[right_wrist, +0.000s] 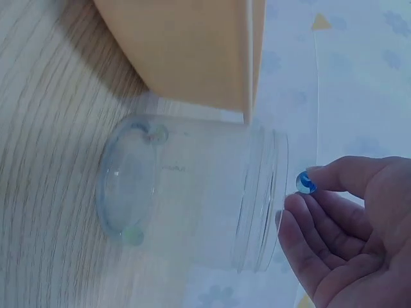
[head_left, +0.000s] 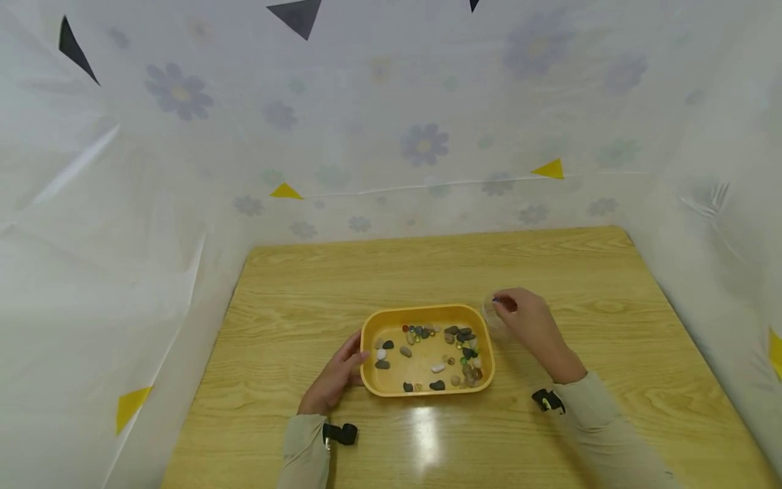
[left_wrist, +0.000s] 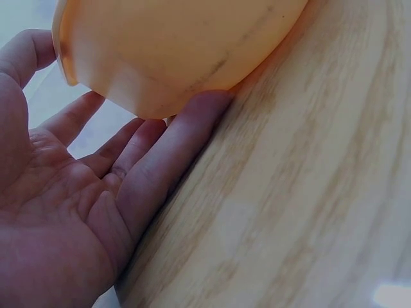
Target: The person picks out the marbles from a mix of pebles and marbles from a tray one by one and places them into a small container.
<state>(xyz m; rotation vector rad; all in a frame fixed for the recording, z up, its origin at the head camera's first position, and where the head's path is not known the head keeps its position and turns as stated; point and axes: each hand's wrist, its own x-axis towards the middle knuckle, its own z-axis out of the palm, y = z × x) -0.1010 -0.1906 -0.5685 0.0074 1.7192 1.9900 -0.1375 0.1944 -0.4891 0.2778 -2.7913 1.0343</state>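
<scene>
We see a small blue marble (right_wrist: 305,183) pinched at the fingertips of the right hand (head_left: 530,324), held right at the mouth of a clear plastic jar (right_wrist: 192,192) that stands on the tabletop (head_left: 611,326) just right of the yellow tray (head_left: 427,311), a little below the centre of the head view. The tray holds scattered pebbles (head_left: 461,336) and marbles. The left hand (head_left: 336,377) lies released, straight fingers (left_wrist: 173,154) touching the tray's left wall.

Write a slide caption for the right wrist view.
Right hand pinches a small blue glass marble at the mouth of a clear plastic jar beside the orange plastic tray.
</scene>
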